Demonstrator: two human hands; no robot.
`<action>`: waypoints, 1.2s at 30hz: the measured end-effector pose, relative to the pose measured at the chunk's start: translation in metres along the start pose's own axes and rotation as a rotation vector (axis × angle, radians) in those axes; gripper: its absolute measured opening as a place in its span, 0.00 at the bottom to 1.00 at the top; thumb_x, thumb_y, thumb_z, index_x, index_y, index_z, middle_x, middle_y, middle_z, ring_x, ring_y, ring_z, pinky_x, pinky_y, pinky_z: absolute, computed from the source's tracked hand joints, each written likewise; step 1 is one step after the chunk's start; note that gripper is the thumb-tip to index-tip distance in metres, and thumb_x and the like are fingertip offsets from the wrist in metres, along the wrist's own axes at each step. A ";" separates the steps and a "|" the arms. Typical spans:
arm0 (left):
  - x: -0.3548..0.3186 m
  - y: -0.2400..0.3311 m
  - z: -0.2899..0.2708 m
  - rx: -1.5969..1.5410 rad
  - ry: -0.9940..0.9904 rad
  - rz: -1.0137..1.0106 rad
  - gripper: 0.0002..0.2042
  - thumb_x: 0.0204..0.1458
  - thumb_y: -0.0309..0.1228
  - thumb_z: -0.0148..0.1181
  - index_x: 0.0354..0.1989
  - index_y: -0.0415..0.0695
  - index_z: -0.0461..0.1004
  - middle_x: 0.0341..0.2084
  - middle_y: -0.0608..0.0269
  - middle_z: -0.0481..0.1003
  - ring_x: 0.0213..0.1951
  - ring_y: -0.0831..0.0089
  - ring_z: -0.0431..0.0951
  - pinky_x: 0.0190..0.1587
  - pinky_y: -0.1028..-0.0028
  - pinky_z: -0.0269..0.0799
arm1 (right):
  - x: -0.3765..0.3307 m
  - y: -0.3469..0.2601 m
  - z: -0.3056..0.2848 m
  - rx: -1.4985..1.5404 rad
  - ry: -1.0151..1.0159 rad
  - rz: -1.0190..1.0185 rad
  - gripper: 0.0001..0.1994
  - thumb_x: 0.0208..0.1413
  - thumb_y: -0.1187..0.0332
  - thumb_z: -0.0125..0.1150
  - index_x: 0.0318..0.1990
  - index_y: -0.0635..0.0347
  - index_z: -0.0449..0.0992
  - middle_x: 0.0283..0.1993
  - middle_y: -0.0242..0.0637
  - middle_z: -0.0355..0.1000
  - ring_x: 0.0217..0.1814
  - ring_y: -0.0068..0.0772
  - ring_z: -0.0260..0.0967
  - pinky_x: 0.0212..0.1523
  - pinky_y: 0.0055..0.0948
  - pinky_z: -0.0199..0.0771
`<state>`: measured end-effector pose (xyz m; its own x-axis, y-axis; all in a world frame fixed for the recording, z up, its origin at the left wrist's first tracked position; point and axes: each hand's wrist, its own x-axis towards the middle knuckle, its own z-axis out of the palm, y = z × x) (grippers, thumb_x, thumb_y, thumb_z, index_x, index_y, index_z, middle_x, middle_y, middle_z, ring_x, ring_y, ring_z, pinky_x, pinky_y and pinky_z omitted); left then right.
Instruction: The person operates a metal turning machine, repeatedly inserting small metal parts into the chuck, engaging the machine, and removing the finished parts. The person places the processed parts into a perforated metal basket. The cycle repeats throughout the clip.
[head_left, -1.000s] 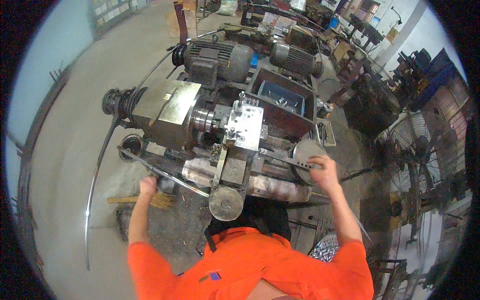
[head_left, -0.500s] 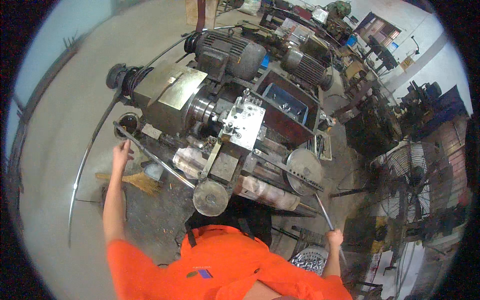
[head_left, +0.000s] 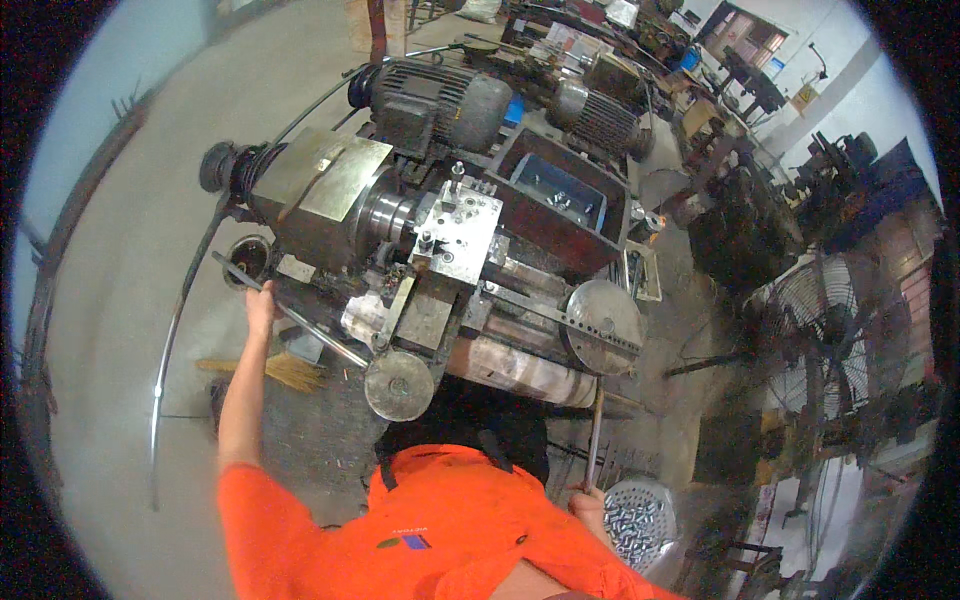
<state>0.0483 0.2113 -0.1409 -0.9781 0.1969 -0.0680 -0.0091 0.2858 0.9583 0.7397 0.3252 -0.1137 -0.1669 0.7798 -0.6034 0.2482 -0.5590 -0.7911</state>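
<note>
A long metal lever [head_left: 318, 335] slants from the round metal disc [head_left: 398, 386] at the front of a lathe [head_left: 375, 245]. My left hand [head_left: 260, 303] is closed round its upper part, left of the machine. Low at the right, my right hand [head_left: 588, 506] grips a second metal lever [head_left: 597, 430], which stands nearly upright below the larger round handwheel [head_left: 604, 326]. A bright metal tool block [head_left: 458, 232] sits in the middle of the lathe, beside the shiny chuck [head_left: 388, 216]. The lower part of my right hand is partly hidden by the orange sleeve.
A perforated basket [head_left: 655, 497] of small metal pieces stands right of my right hand. Behind the lathe is a blue tray [head_left: 560, 190]. A broom [head_left: 290, 372] lies on the floor at left. A large fan [head_left: 815, 335] stands at right.
My left hand has moved up and right and closed on its lever. My right hand has swung its lever left and toward me. The view has shifted slightly.
</note>
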 end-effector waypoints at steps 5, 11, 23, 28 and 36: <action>0.003 0.008 0.000 -0.012 -0.131 -0.085 0.11 0.50 0.34 0.51 0.29 0.38 0.65 0.15 0.62 0.68 0.13 0.70 0.69 0.11 0.71 0.63 | -0.001 0.019 0.018 -0.179 0.139 -0.091 0.10 0.37 0.76 0.54 0.32 0.66 0.72 0.16 0.31 0.64 0.14 0.24 0.60 0.14 0.25 0.57; -0.013 0.025 -0.002 -0.034 -0.099 -0.027 0.13 0.49 0.35 0.52 0.26 0.34 0.68 0.15 0.55 0.70 0.12 0.64 0.71 0.13 0.67 0.68 | -0.012 -0.002 0.033 -0.012 0.107 -0.042 0.09 0.37 0.76 0.55 0.31 0.65 0.71 0.19 0.32 0.66 0.15 0.23 0.62 0.16 0.24 0.59; 0.002 0.019 -0.014 0.119 -0.170 -0.187 0.18 0.48 0.39 0.52 0.24 0.31 0.68 0.14 0.49 0.70 0.12 0.57 0.74 0.13 0.66 0.71 | 0.027 -0.047 -0.085 -0.842 0.402 -0.294 0.16 0.32 0.69 0.56 0.32 0.66 0.72 0.21 0.50 0.69 0.22 0.45 0.68 0.26 0.40 0.67; -0.005 0.011 0.003 0.045 -0.207 -0.134 0.16 0.51 0.38 0.49 0.27 0.34 0.69 0.16 0.55 0.70 0.15 0.62 0.75 0.15 0.68 0.73 | 0.132 -0.078 -0.178 -1.505 0.812 -0.341 0.17 0.34 0.64 0.59 0.37 0.56 0.75 0.32 0.46 0.72 0.36 0.50 0.70 0.38 0.42 0.70; 0.008 -0.023 -0.040 -0.077 -0.251 -0.142 0.22 0.51 0.48 0.51 0.40 0.39 0.70 0.27 0.54 0.75 0.28 0.66 0.77 0.28 0.66 0.72 | 0.140 -0.078 -0.091 -1.216 1.052 -0.717 0.38 0.30 0.65 0.58 0.57 0.63 0.60 0.57 0.48 0.60 0.62 0.47 0.53 0.64 0.44 0.46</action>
<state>0.0324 0.1686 -0.1519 -0.8840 0.3883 -0.2603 -0.1675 0.2567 0.9518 0.7838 0.5036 -0.1271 -0.0431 0.8642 0.5013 0.9970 0.0698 -0.0346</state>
